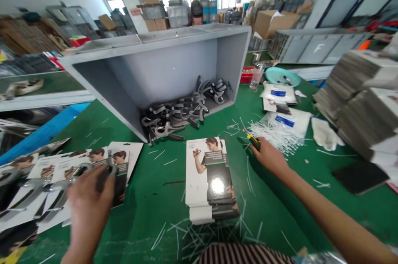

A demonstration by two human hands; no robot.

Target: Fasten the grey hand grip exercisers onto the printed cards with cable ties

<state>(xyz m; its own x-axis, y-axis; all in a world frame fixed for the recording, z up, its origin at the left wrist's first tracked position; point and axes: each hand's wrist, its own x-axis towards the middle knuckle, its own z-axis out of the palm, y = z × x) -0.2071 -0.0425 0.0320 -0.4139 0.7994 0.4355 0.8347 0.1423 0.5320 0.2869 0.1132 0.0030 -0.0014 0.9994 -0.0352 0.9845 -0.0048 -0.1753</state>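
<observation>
My left hand [91, 193], smeared by motion, is at the right end of a row of carded hand grips, its fingers closed around a carded hand grip [120, 170]. Grey handles and printed cards show along the row. My right hand [270, 155] is wrapped round a small tool with a yellow-and-black handle [253, 141]; its metal tip points up and left, beside loose white zip ties [276, 135]. Between the hands lies a stack of printed cards [207, 177]. Grey hand grips [174, 115] are piled inside the tipped grey crate [174, 59].
Cut zip-tie ends [199, 237] litter the green table. At right are bags of zip ties [278, 93], a white glove [326, 133], a dark phone-like slab [360, 176] and tall card stacks [357, 90]. A turquoise dish [282, 76] stands behind. A person [196, 11] is beyond the crate.
</observation>
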